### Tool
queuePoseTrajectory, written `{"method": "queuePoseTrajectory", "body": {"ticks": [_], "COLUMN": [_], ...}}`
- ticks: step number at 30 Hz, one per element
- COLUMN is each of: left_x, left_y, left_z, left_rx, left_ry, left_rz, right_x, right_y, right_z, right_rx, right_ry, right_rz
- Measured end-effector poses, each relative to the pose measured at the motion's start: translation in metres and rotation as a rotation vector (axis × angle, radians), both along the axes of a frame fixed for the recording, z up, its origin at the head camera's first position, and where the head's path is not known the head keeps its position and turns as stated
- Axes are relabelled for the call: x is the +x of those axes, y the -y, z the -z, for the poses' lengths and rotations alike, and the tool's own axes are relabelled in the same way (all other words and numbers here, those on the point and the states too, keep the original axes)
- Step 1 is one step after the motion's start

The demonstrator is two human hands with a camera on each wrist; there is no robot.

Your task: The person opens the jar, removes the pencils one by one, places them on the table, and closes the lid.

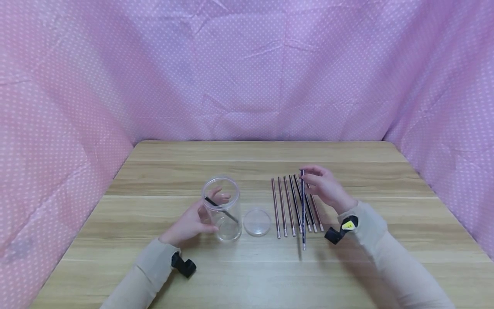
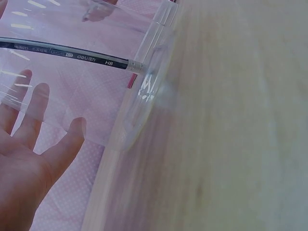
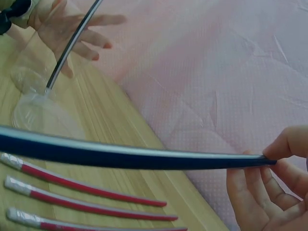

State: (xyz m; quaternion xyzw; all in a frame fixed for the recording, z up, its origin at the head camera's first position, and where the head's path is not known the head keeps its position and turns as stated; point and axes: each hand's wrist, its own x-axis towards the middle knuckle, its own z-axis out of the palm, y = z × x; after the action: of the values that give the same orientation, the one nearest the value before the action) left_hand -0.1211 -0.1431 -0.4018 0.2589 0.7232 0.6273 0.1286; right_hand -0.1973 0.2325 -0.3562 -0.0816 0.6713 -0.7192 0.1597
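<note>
A clear plastic jar [image 1: 238, 216] stands upright, with one dark HB pencil [image 2: 82, 56] leaning inside it. My left hand [image 1: 193, 223] is at the jar's left side, its fingers spread and fairly straight along the wall; some show through the plastic. Between thumb and fingertips, my right hand [image 1: 326, 186] pinches a dark blue pencil [image 1: 303, 214] by one end. That pencil is tilted over a row of pencils, its capped end towards me. In the right wrist view, red pencils [image 3: 96, 207] with silvery ends lie below it.
A round clear lid [image 1: 257, 222] lies between the jar and the pencil row. Several red and dark pencils [image 1: 281, 208] lie side by side on the wooden table [image 1: 173, 167]. Pink dotted cloth [image 1: 247, 86] hangs behind the table and at its sides.
</note>
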Motion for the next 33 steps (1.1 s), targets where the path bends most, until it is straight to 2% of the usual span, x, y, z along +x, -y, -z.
{"method": "queuePoseTrajectory", "body": {"ticks": [6,13,22,33], "left_x": [0.000,0.000,0.000,-0.002], "left_y": [0.000,0.001,0.002,0.002], "left_z": [-0.002,-0.003,-0.001,-0.001], "left_rx": [-0.007,-0.002,-0.018,-0.019], "left_ry": [-0.013,-0.010,-0.012,-0.014], "left_rz": [0.006,0.017,-0.009,-0.001], "right_x": [-0.002,-0.009,-0.023,-0.045], "right_y": [-0.012,-0.025,-0.044,-0.070], "right_z": [0.004,0.007,0.006,0.018], "right_rx": [0.008,0.073,0.142,0.149], "right_ry": [0.001,-0.034,-0.018,0.081], "right_rz": [0.019,0.010,0.060,-0.046]}}
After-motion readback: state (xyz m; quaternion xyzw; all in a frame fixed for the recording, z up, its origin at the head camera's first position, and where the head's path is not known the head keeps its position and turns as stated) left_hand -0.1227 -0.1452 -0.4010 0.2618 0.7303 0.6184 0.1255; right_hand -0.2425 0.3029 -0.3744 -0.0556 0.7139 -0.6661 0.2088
